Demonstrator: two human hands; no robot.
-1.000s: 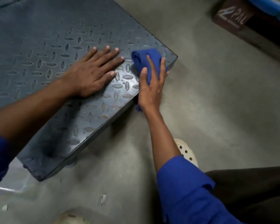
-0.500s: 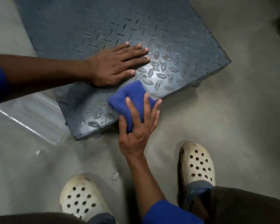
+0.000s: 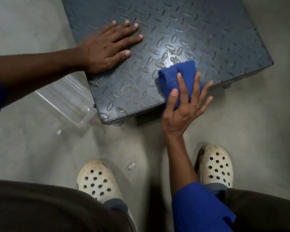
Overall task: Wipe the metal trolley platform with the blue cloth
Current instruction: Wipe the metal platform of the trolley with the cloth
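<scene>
The metal trolley platform [image 3: 199,27] is a dark grey tread plate with raised oval marks, low over the floor, filling the upper middle of the head view. A folded blue cloth [image 3: 176,76] lies on its near edge. My right hand [image 3: 182,104] presses down on the cloth with spread fingers, the palm hanging off the platform's front edge. My left hand [image 3: 109,47] rests flat on the plate near its left edge, fingers apart, holding nothing.
A clear plastic sheet [image 3: 67,99] lies on the concrete floor against the platform's left corner. My two white perforated clogs [image 3: 97,181] [image 3: 216,166] stand just in front of the platform. Small paper scraps [image 3: 131,165] dot the floor.
The cloth under my right hand has slid right along the near edge after coming back from the far corner. My left hand has stayed flat on the plate while the view tilted down.
</scene>
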